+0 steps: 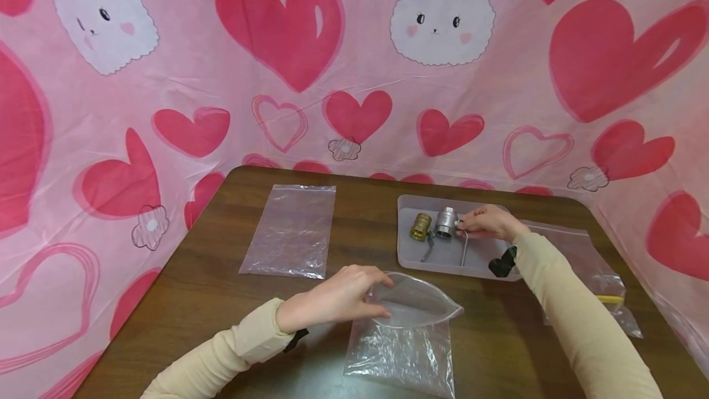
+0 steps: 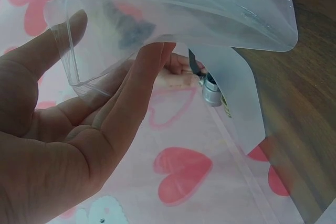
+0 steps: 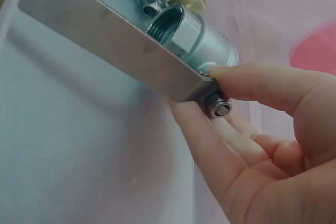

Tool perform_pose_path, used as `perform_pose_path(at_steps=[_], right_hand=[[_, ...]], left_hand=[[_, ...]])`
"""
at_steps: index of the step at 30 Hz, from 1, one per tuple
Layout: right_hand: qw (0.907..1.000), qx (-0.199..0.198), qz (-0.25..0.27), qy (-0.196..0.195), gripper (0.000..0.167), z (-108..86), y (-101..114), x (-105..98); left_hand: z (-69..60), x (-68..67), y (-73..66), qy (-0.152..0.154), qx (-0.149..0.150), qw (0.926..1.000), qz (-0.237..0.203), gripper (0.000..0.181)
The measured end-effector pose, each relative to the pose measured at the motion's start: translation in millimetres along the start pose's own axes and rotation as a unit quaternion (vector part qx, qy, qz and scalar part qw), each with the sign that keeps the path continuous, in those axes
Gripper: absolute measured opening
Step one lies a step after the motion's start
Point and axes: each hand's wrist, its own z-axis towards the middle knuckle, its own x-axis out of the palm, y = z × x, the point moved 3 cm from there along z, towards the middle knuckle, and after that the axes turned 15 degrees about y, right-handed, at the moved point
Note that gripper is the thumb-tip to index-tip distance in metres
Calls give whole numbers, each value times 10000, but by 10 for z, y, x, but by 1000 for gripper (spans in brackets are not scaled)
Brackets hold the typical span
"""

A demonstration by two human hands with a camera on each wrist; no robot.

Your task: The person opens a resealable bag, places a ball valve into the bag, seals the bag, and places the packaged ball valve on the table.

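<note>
My right hand (image 1: 492,223) pinches the lever (image 3: 105,38) of a silver valve (image 1: 445,223) between thumb and fingers, at the end by the nut. That valve is in a translucent tray (image 1: 407,251), beside a brass valve (image 1: 421,226) with a grey handle. My left hand (image 1: 343,295) holds the mouth of a clear plastic bag (image 1: 401,350) spread wide, its thumb and fingers apart at the rim. In the left wrist view the bag's film (image 2: 220,17) lies over and between the fingers of the left hand (image 2: 100,124).
A flat clear bag (image 1: 293,229) lies at the back left of the wooden table (image 1: 221,325). To the right of the tray, partly behind the right sleeve, another clear bag (image 1: 595,257) has a yellow strip (image 1: 610,299). A pink heart-patterned cloth (image 1: 343,48) hangs around the table.
</note>
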Motion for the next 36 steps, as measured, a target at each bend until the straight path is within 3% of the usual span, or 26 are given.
perform_pose_path(at_steps=[9, 17, 22, 28, 36], right_hand=[[9988, -95, 6, -472, 53, -86, -16, 22], [9949, -663, 153, -741, 51, -240, 38, 62], [9887, -1088, 430, -937, 39, -342, 134, 93], [9838, -1358, 684, -949, 16, -466, 274, 202], [9761, -1820, 906, -764, 13, -681, 515, 534]], left_hand=[[11, 3, 7, 27, 50, 10000, -63, 41], [21, 7, 6, 30, 66, 10000, -10, 41], [27, 7, 10, 40, 74, 9999, -85, 41], [33, 3, 12, 59, 48, 9999, -117, 41], [42, -11, 5, 72, -1, 9999, -69, 42]])
